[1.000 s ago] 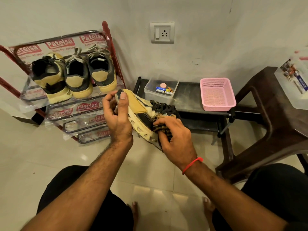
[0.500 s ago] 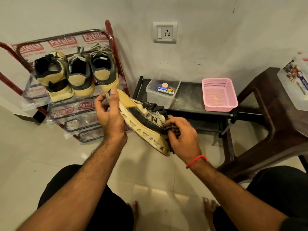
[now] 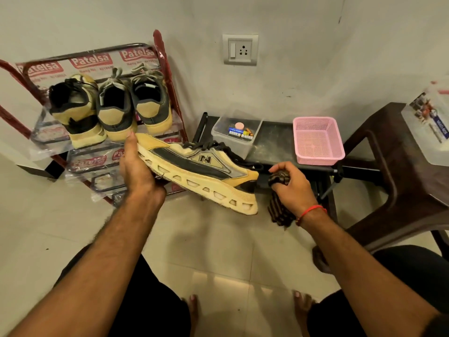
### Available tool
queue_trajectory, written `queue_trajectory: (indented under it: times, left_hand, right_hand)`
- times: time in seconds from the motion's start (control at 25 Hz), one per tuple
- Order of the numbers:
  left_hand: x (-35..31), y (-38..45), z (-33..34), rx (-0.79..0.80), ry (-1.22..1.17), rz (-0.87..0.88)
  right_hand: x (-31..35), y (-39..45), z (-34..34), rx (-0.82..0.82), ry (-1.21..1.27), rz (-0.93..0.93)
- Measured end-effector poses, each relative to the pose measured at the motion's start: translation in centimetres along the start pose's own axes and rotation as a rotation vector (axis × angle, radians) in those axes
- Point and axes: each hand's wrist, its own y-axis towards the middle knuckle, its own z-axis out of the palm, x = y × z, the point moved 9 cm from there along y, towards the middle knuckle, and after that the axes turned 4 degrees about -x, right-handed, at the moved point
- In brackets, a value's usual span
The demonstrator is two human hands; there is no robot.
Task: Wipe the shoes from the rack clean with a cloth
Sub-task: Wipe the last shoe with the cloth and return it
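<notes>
Head view: left hand [image 3: 138, 171] is gripping the chunky-soled tan shoe [image 3: 201, 173] by its heel; right hand [image 3: 291, 188] is clutching a bunched, striped cloth [image 3: 279, 207].

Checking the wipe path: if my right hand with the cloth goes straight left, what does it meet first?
Probably the toe of the held shoe; the right hand and cloth sit just beside it, though depth is unclear.

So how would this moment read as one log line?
left hand: holds shoe | right hand: grips cloth, off shoe | rack: three shoes
</notes>
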Motion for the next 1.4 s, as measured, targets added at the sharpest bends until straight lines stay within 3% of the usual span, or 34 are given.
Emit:
queue_trajectory:
  times: [0.12,0.28,0.36,0.48,0.56,0.64,0.68,0.76,0.84,0.92,1.0,1.2,1.4]
  left_hand:
    - [0.8,-1.1,1.2,0.093,-0.036,-0.084]
    - [0.0,-1.7,1.7,0.154,-0.104,-0.134]
    - [0.0,-1.8,1.6,0.175,-0.078,-0.168]
    - [0.0,-1.2,1.0,0.164,-0.046,-0.183]
    - [-0.1,-0.1,0.2,0.115,0.024,-0.147]
    - [-1.2,0.3,-0.8,-0.022,0.227,0.042]
    - [-2.7,-0.4,-0.8,-0.086,0.423,0.255]
    - [-3.7,-3.6,3.0,0.06,0.922,0.71]
    - [-0.4,-7.6,7.1,0.396,1.325,0.879]
    - [4.5,-9.0,7.7,0.642,1.561,0.749]
    - [7.5,-9.1,7.1,0.706,1.598,0.58]
    - [7.3,-8.2,7.4,0.635,1.43,0.588]
    - [4.4,-7.7,4.8,0.489,1.237,0.446]
  right_hand:
    - [1.0,-0.6,2.1,0.262,0.456,0.199]
    - [4.3,-2.3,2.1,0.617,0.453,-0.054]
    - [5.4,-3.3,1.9,0.695,0.347,-0.2]
    - [6.2,-4.3,2.4,0.646,0.073,-0.404]
    - [7.1,-4.3,2.1,0.498,0.036,-0.494]
    - [8.2,-4.2,1.3,0.305,0.027,-0.582]
    - [8.5,-4.2,1.2,0.215,-0.005,-0.62]
    - [8.7,-4.3,1.7,0.066,-0.094,-0.656]
    - [8.2,-4.6,2.4,-0.027,-0.186,-0.671]
    - [7.8,-4.8,2.7,-0.092,-0.239,-0.692]
    - [7.7,-5.0,2.8,-0.111,-0.236,-0.692]
    - [8.3,-5.9,4.0,-0.065,-0.266,-0.734]
    - [10.1,-6.0,5.2,0.179,-0.105,-0.735]
